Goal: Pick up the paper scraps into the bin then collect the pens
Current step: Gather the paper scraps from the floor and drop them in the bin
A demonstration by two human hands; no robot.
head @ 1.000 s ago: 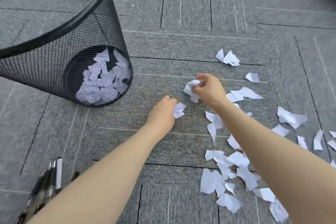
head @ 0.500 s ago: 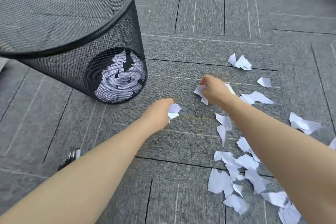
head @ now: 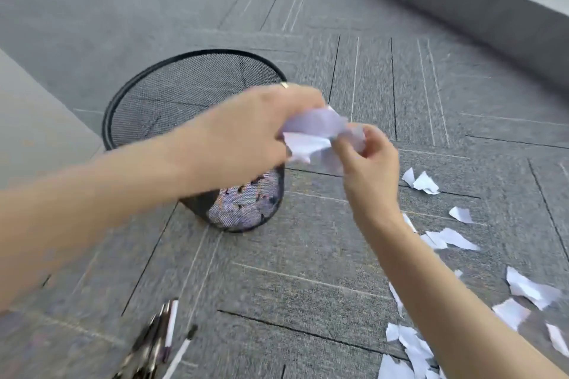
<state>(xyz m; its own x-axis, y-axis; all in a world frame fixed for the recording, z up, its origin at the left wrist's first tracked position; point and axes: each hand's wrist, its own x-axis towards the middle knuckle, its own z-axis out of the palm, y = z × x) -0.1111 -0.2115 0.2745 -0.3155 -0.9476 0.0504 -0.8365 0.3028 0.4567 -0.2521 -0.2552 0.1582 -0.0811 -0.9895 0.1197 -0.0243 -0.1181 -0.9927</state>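
Grey carpet tiles [head: 308,280] with thin pale and dark seam lines cover the floor. At the bottom left lies a cluster of pens [head: 160,344], blurred, dark and white barrels lying roughly side by side on the carpet. Further up stands a black wire-mesh bin [head: 172,101], round, upright, with white paper scraps visible through the mesh at its base [head: 246,206].

In front of the bin's right rim, the left hand [head: 246,135] is raised off the floor, fingers curled round one side of a crumpled bunch of paper [head: 317,135]. The bunch is white with a faint lilac cast, creased and folded over itself, motion-blurred at its edges. It sits just to the right of the bin's rim rather than over the opening. The right hand [head: 366,163] meets it from the other side, its thumb and fingertips pinching the right edge of the same bunch, so both hands have hold of it together.

To the right, loose scraps [head: 425,183] are scattered over the carpet: torn, irregular white pieces, some flat, some curled up at a corner. A pair lies near the right wrist, single bits [head: 460,214] further right, and a denser trail [head: 409,344] runs along beneath the right forearm toward the bottom edge. Larger pieces [head: 529,289] lie at the far right. A low grey wall base [head: 462,9] curves across the top right.
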